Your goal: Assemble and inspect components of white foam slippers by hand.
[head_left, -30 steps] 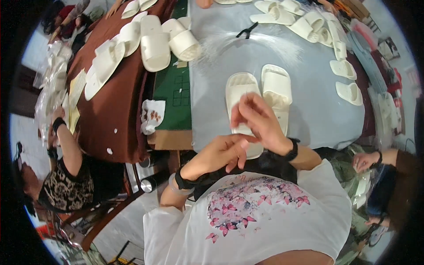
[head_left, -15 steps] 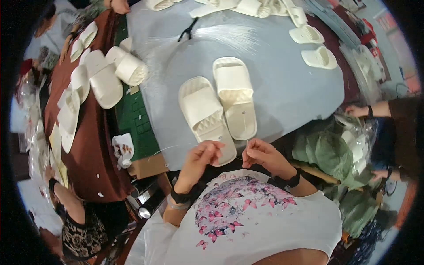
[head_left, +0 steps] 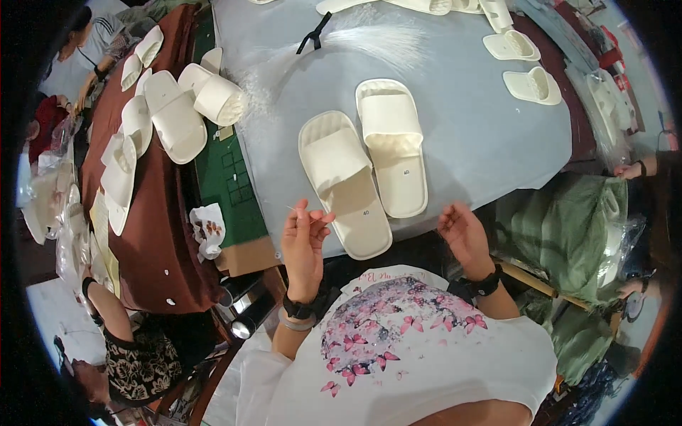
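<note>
Two cream slide slippers lie side by side on the grey table (head_left: 270, 153), toes away from me. The left slipper (head_left: 361, 216) reaches the near table edge, and the right slipper (head_left: 403, 184) sits slightly farther back. Beside the left slipper's heel is my left hand (head_left: 304, 245), fingers raised and pinched on what looks like a thin clear strand. My right hand (head_left: 463, 238) hovers right of the slippers at the table edge, its fingers loosely curled and apart, with nothing visible in them. Farther back lies a bundle of clear plastic strands (head_left: 369, 46) with a black tie (head_left: 314, 34).
More cream slippers (head_left: 177, 124) lie on the brown-covered table at left, others (head_left: 533, 85) at the far right. A crumpled white wrapper (head_left: 208, 231) sits on the green strip. Green plastic bags (head_left: 558, 231) are at right. Co-workers' arms (head_left: 110, 312) show at both sides.
My hands have moved apart, the right one going right, the left slightly left and up. The slippers appear higher and farther right as the view shifted. The strand at my right fingers is no longer visible.
</note>
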Action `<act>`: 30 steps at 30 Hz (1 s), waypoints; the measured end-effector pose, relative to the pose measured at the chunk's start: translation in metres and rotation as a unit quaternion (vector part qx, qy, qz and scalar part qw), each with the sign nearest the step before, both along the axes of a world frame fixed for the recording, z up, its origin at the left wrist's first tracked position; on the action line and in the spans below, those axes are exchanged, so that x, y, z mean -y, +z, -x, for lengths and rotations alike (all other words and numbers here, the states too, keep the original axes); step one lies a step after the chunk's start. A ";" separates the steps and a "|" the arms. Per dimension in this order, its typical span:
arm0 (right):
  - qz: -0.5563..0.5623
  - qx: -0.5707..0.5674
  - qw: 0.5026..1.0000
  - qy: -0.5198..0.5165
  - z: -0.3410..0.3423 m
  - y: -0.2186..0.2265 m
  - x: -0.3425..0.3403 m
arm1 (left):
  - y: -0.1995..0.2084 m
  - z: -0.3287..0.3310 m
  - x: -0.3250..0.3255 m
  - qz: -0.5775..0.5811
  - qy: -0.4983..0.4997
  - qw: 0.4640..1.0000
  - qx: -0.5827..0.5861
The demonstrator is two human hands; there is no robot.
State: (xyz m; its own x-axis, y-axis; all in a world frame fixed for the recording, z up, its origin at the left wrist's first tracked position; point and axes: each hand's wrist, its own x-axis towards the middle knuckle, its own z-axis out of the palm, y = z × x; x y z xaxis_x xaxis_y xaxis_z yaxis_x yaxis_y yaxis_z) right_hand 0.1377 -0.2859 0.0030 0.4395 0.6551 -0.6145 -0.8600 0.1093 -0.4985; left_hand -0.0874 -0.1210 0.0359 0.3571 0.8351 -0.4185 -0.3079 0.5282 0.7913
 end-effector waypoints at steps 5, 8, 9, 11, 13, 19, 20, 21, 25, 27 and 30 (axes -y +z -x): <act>0.029 -0.046 0.996 -0.077 -0.009 -0.003 -0.001 | 0.003 0.010 0.005 0.013 -0.160 0.983 -0.083; -0.024 -0.016 0.995 -0.092 -0.019 -0.011 -0.001 | 0.011 0.005 0.014 0.070 -0.284 0.951 -0.104; -0.029 0.008 0.994 -0.105 -0.021 -0.005 -0.004 | 0.013 0.004 0.014 0.073 -0.305 0.943 -0.109; -0.022 0.046 0.993 -0.108 -0.026 0.008 -0.012 | 0.006 0.002 0.010 0.088 -0.280 0.952 -0.090; -0.045 0.060 0.994 -0.081 -0.032 0.018 -0.018 | 0.000 -0.001 0.004 0.099 -0.253 0.960 -0.070; -0.092 0.200 0.974 0.062 -0.029 0.069 -0.061 | -0.018 -0.025 -0.010 0.152 -0.272 0.950 0.010; -0.097 0.202 0.972 0.066 -0.026 0.076 -0.070 | -0.021 -0.030 -0.011 0.155 -0.244 0.957 0.038; -0.099 0.237 0.961 0.107 -0.025 0.080 -0.079 | -0.025 -0.034 -0.013 0.156 -0.217 0.961 0.066; -0.088 0.425 0.865 0.252 -0.024 0.088 -0.129 | -0.031 -0.043 -0.019 0.146 -0.074 0.978 0.128; -0.085 0.524 0.782 0.327 -0.019 0.091 -0.159 | -0.038 -0.050 -0.020 0.135 -0.065 0.980 0.133; -0.096 0.642 0.678 0.344 -0.022 0.070 -0.212 | -0.030 -0.062 -0.018 0.123 -0.042 0.984 0.121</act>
State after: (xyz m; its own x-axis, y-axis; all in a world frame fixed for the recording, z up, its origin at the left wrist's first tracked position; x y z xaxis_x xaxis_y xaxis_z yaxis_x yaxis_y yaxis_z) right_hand 0.1595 -0.0739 0.0730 0.0822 0.9904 0.1115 0.3897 0.0710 -0.9182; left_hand -0.0254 -0.1031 0.0059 0.5344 0.6824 -0.4988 -0.4190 0.7264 0.5448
